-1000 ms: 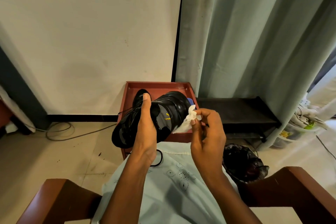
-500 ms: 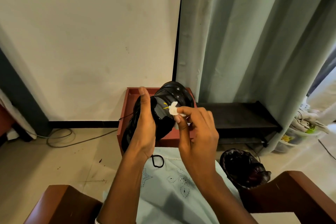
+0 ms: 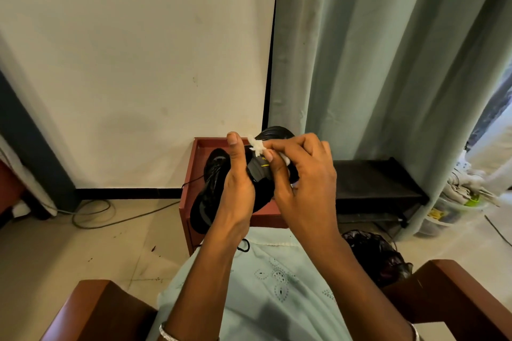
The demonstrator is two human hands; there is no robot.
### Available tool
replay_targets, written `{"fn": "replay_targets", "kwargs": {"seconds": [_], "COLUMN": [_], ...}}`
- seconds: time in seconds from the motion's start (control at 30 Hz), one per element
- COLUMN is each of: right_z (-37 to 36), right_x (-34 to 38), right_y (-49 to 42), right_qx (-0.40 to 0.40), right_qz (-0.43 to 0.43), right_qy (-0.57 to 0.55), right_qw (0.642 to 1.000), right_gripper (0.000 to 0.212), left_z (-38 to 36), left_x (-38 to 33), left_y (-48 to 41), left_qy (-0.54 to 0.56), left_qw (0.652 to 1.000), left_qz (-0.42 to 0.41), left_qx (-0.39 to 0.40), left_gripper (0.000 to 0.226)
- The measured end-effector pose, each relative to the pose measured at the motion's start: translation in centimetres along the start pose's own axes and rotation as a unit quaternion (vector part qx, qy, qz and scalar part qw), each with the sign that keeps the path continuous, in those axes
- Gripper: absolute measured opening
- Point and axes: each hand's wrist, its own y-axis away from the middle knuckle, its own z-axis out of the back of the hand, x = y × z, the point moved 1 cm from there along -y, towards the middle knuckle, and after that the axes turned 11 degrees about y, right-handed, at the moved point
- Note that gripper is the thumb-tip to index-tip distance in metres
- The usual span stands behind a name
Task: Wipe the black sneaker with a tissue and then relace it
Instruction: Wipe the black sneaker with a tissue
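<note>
Our left hand (image 3: 237,188) grips the black sneaker (image 3: 212,174) over the red box (image 3: 210,140). Our right hand (image 3: 304,183) pinches the tissue (image 3: 256,145) against the sneaker's upper side, with the curtain (image 3: 388,63) just beside.

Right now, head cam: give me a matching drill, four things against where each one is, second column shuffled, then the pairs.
Things
1. black sneaker
2. tissue
3. black bag
4. grey cable

Places
A. on the floor by the wall, left of the red stand
B. pinched by the right hand, against the sneaker
C. on the floor next to the right armrest
D. gripped by the left hand, above the stand

Pairs: 1-D, 2-B, 3-C, 4-A
</note>
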Motion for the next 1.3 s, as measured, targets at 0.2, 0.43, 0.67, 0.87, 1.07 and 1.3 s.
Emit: {"fn": "replay_targets", "kwargs": {"seconds": [0.2,0.43,0.67,0.87,1.07,1.3], "right_z": [0.2,1.3,0.5,0.4,0.9,-0.1], "right_x": [-1.1,0.4,-0.4,-1.9,-0.1,-0.5], "right_y": [3.8,1.0,3.0,5.3,2.5,4.2], "right_qx": [-0.021,-0.057,-0.074,-0.079,-0.104,-0.100], "right_qz": [-0.019,0.020,0.061,0.065,0.054,0.091], "right_qy": [-0.054,-0.030,0.044,0.041,0.011,-0.013], "right_qw": [0.998,0.998,0.994,0.994,0.993,0.991], "right_gripper": [0.009,0.017,0.021,0.019,0.021,0.029], "left_z": [-0.1,-1.8,-1.6,-1.6,-2.2,-1.4], "left_x": [0.1,-0.5,0.2,0.2,-0.1,-0.9], "left_y": [-0.8,-0.7,-0.7,-0.6,-0.2,0.0], "left_qy": [0.057,0.113,0.124,0.181,0.225,0.231], "left_qw": [0.997,0.992,0.990,0.975,0.968,0.964], "left_qz": [0.040,0.052,0.064,0.113,0.107,0.125], "left_qx": [-0.036,0.006,-0.028,-0.066,-0.023,-0.025], "left_gripper": [0.108,0.096,0.098,0.105,0.097,0.086]}}
